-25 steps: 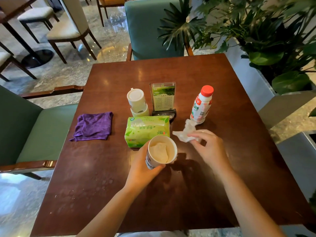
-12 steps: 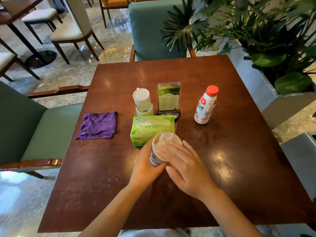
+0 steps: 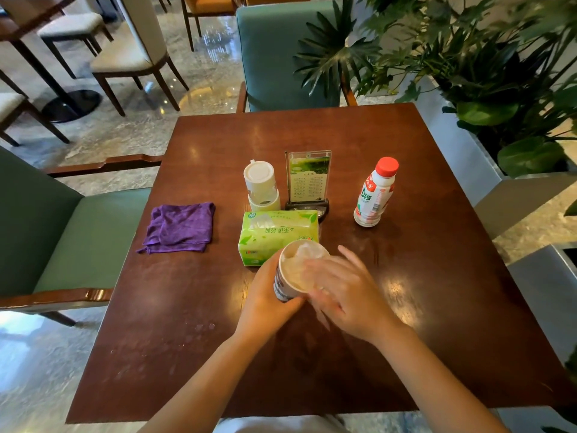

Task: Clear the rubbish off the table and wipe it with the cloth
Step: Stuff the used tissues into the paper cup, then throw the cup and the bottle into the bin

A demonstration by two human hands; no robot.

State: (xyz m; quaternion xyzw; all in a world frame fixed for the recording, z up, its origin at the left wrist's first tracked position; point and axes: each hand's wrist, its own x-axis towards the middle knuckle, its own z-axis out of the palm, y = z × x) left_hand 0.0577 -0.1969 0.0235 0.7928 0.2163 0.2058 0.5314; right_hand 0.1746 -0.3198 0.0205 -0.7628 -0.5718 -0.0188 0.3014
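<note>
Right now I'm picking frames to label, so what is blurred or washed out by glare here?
Head view: the right hand is motion-blurred over the paper cup; the left hand is sharper. Bright glare patches sit on the table right of the hands. Straight edges bow from wide-angle distortion.

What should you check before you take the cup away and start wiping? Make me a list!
1. Cup held firmly: ok, the left hand wraps its side.
2. Tissue fully inside the cup: cannot tell, the right hand is blurred over the rim.
3. Loose rubbish gone from the table: ok, no scraps visible, though the bottle may count as rubbish.
4. Cloth ready: ok, it lies untouched on the left side of the table.
5. Wiping area free: not ok, the tissue pack, jar, menu stand and bottle are in the way.
</note>
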